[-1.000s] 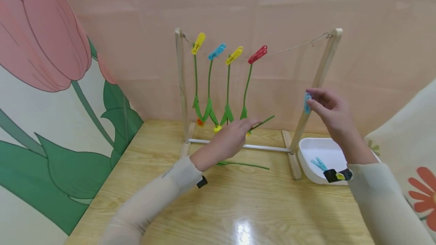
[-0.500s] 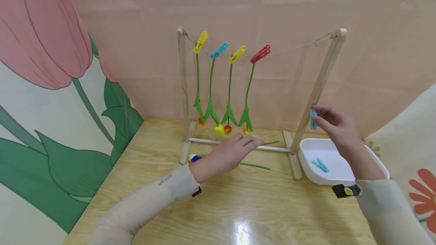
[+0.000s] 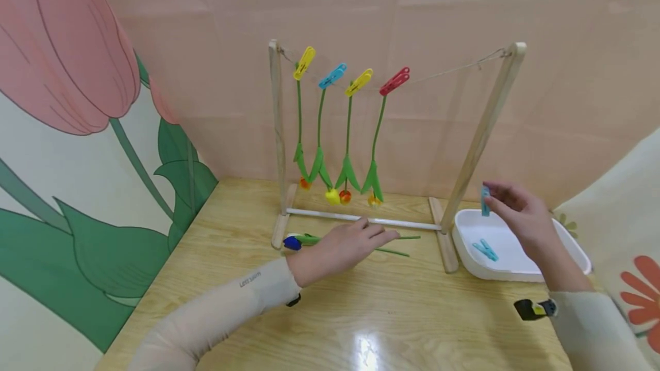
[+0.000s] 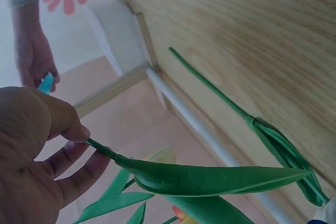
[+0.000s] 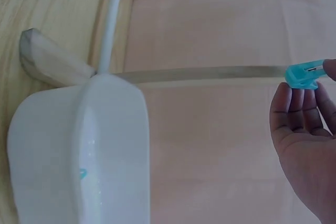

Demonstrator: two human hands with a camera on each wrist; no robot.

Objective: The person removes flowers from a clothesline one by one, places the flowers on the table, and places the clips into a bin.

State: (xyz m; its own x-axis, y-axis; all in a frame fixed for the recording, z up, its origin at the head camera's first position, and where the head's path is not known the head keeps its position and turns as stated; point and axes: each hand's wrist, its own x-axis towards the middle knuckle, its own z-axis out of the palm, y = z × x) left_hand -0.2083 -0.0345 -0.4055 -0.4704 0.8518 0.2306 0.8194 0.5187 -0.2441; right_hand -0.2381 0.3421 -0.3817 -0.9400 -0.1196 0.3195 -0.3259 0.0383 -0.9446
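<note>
My left hand (image 3: 340, 249) is low over the table, pinching the green stem (image 4: 103, 149) of an artificial tulip between thumb and fingers. The tulip's long leaves (image 4: 210, 178) show in the left wrist view; its bloom is hidden. Another tulip (image 4: 210, 85), with a blue and white bloom (image 3: 292, 242), lies on the wood just beneath that hand. Over the white basin, my right hand (image 3: 522, 219) holds a light blue clothespin (image 3: 485, 201) by thumb and fingertips. Two light blue clothespins (image 3: 485, 250) lie inside the white basin (image 3: 495, 271).
A wooden frame (image 3: 482, 130) with a string (image 3: 454, 71) stands at the back. Yellow, blue and red clothespins (image 3: 395, 81) hold several tulips (image 3: 348, 125) upside down on its left part. A white bar (image 3: 407, 224) joins the frame's feet.
Both hands have come down, the left with its tulip toward the table in front of the bar, the right with its clothespin from beside the post to over the basin.
</note>
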